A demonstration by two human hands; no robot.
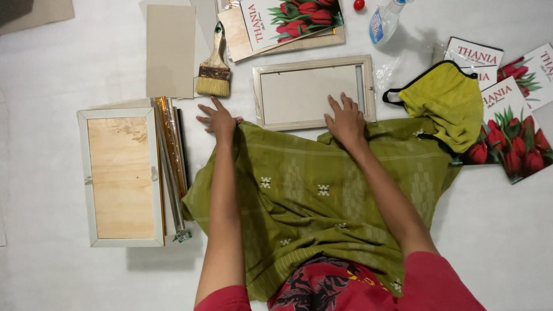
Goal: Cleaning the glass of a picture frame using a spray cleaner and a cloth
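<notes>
**Hands flat at the pale picture frame**

The pale picture frame (314,92) lies face-down on the white floor (46,69), a grey backing board filling its opening. Left of it lies a wide paintbrush (213,64), and farther left a second frame (121,177) holds a bare plywood back, with a stack of frame mouldings (171,155) along its near side. Above the pale frame sit flat boards under a tulip-printed card (291,17); a spray bottle (385,22) stands to its upper right. Right of it lie a yellow-green face mask (446,103) and more tulip cards (510,135).

The right hand (345,120) rests spread and flat on the frame's lower right corner, gripping nothing. The left hand (219,120), fingers splayed, presses the floor just beside the frame's lower left corner, at the edge of the green woven cloth (311,196).
</notes>
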